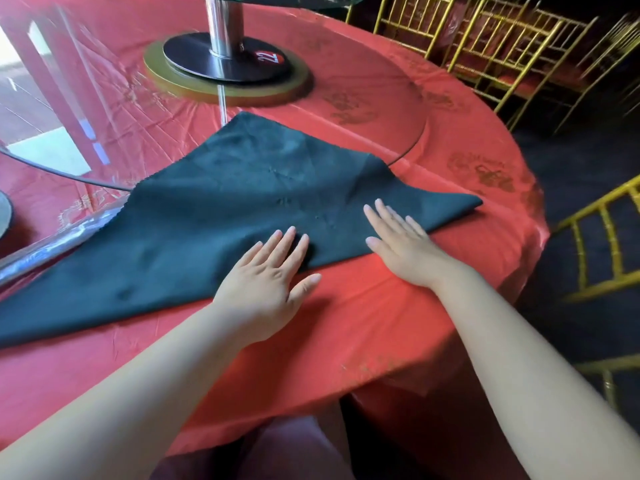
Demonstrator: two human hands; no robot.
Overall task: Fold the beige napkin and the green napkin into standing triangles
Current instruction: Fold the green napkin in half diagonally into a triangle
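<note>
Green napkin [221,202], soft and limp, lies as a flat triangle on the tabletop [363,323]; my left hand [266,282] and right hand [405,244] press it with open grip; I'd pinch the 3 o'clock corner.

One green napkin [221,216] on the bench [363,323] — two hands, left [266,282] and right [401,244], one metal pedestal [221,26] — gold chairs [485,46], at least four.

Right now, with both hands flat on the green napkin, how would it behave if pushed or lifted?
The green napkin probably lifts limp: it lies flat, draping over the glass turntable's edge. Pushed, it likely bunches, judging by its faint wrinkles. It may slide easily on the shiny red tablecloth.
</note>
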